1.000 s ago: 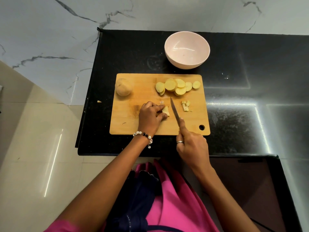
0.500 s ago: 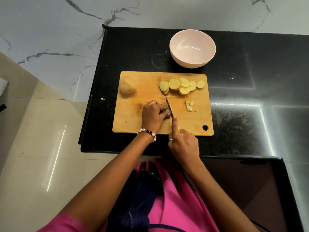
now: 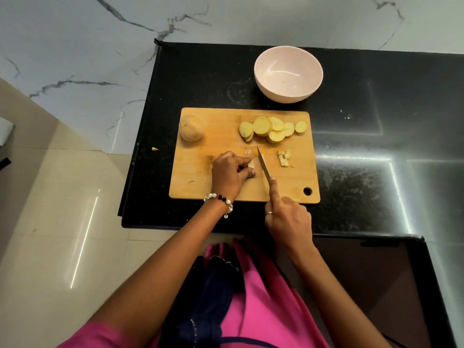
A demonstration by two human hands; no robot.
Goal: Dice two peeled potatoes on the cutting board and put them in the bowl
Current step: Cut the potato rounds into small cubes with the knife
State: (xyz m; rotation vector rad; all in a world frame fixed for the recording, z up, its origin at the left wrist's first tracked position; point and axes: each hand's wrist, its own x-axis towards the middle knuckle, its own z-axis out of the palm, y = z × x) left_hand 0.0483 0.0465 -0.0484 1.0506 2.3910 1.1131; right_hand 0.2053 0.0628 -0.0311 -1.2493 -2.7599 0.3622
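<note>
A wooden cutting board [image 3: 218, 146] lies on the black counter. A whole peeled potato [image 3: 190, 128] sits at its far left corner. Several round potato slices [image 3: 272, 128] are piled at the far right, and a few small diced pieces [image 3: 283, 158] lie below them. My left hand [image 3: 229, 173] pinches a small potato piece [image 3: 254, 164] against the board with curled fingers. My right hand [image 3: 288, 218] grips a knife [image 3: 263, 164], index finger along its spine, the blade standing just right of that piece. An empty pale pink bowl [image 3: 311, 84] stands behind the board.
The black counter [image 3: 376, 146] ends at a front edge near my body and a left edge beside the board. A small potato scrap [image 3: 155, 148] lies on the counter left of the board. A marble wall rises behind; tiled floor lies to the left.
The knife blade, close against my left fingers half a second ago, now stands slightly to the right of the held piece. My right hand shifted right. The left hand kept its hold.
</note>
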